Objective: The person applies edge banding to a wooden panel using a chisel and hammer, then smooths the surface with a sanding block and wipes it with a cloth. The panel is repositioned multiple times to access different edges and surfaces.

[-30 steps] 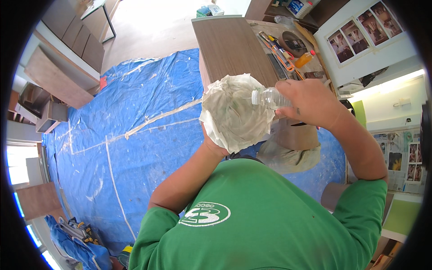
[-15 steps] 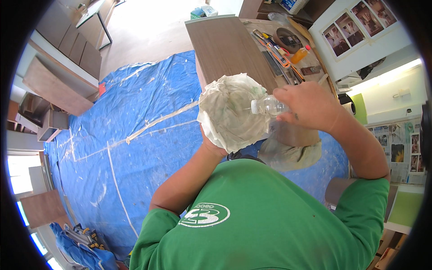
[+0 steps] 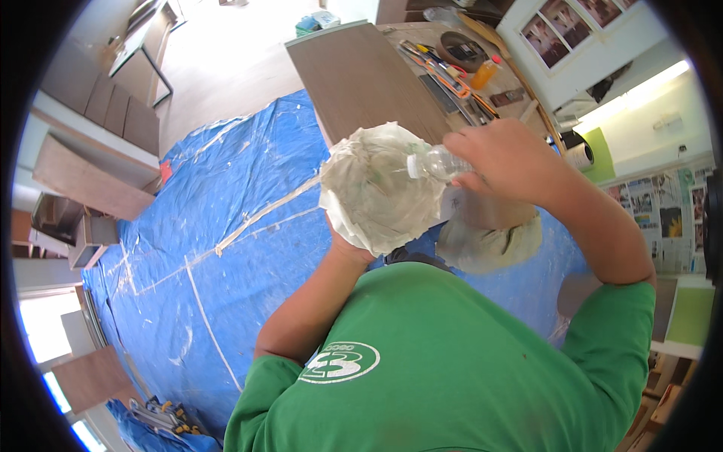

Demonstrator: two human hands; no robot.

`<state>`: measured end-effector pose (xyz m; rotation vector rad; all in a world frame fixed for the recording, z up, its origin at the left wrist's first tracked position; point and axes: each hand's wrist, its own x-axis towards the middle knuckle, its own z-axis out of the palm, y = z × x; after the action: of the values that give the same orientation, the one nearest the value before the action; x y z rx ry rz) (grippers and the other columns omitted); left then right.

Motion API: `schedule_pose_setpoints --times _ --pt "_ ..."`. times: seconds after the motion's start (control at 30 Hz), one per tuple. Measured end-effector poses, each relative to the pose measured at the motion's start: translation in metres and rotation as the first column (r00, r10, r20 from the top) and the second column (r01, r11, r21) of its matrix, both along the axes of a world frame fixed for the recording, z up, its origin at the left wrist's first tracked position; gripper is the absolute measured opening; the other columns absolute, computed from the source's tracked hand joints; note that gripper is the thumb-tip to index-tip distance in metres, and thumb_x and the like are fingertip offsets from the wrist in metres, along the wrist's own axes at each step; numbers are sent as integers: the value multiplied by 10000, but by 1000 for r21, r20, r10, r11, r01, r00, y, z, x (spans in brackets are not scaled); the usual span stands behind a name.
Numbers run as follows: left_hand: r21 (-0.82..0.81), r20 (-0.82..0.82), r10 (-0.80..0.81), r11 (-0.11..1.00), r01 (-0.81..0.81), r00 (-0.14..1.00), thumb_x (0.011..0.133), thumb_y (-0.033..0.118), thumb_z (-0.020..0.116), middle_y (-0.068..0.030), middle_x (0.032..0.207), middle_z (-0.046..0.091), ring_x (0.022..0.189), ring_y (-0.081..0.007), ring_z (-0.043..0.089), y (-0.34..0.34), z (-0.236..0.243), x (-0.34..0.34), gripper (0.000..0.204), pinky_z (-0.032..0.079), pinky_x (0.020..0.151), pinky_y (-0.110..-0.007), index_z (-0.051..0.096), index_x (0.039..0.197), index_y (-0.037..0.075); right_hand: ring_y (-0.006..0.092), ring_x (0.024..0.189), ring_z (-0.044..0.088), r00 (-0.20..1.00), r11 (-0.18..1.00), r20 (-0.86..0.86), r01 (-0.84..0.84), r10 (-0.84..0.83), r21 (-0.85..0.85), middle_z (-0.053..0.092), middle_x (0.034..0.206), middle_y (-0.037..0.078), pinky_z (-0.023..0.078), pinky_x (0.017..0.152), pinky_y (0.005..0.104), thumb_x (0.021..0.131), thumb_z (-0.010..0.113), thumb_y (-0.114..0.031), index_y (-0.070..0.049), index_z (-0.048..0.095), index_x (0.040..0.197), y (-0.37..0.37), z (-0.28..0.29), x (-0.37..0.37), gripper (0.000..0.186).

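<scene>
My left hand (image 3: 348, 242) holds a round bowl-like container (image 3: 380, 192) from below. A crumpled whitish lining covers it and sticks out ragged at the rim; its inside is smeared grey-white. Most of the left fingers are hidden under it. My right hand (image 3: 501, 162) is closed round a clear plastic bottle (image 3: 435, 163), tipped nearly level with its white neck end over the bowl's right side. A thin streak shows at the bottle's mouth, inside the bowl.
Beyond the bowl stands a brown wood-grain panel (image 3: 369, 75). Beside it, a worktop carries cutters and other hand tools (image 3: 444, 75), a bottle of orange liquid (image 3: 486, 71) and a brown tape roll (image 3: 461, 50). Blue sheeting (image 3: 248, 196) covers the floor. A stained cloth-like piece (image 3: 489, 245) lies right of the bowl.
The view has shifted a little, so the surroundings sit differently. Both hands keep their holds, and the tipped bottle's mouth stays over the bowl, slightly further in from the rim.
</scene>
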<state>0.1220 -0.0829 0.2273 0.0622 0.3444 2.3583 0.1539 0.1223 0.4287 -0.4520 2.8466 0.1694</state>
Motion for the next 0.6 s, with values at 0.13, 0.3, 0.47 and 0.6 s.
schedule_pose_setpoints --times 0.13,0.3,0.47,0.6 --pt "41 70 61 997 -64 996 1081 399 454 -111 1521 486 1369 -291 513 -4 -12 -3 543 477 1126 -503 381 1539 118 366 905 721 1000 1000 -5 21 -21 -2 717 898 144 561 796 472 843 792 -308 -50 664 980 4 0 -1 319" --pt "-11 76 50 999 -50 996 1077 422 448 -113 1530 479 1376 -306 507 1 -8 -3 555 471 1128 -520 394 1540 121 369 925 721 998 999 40 40 -38 -34 724 934 146 563 803 472 867 773 -325 -45 675 1034 15 -8 0 340" --pt "103 178 -36 994 18 983 1063 463 452 -112 1531 480 1380 -320 498 6 -4 -2 579 462 1128 -542 411 1532 125 364 958 716 995 995 67 80 -76 -66 723 986 146 562 820 473 874 765 -341 -53 662 1074 22 -19 4 365" --pt "48 126 23 998 -29 992 1059 482 454 -107 1537 474 1389 -319 488 15 -9 -4 593 456 1130 -539 414 1533 130 358 998 704 997 974 50 69 -59 -216 714 1049 140 552 846 475 851 783 -390 -61 647 1154 38 -34 9 467"
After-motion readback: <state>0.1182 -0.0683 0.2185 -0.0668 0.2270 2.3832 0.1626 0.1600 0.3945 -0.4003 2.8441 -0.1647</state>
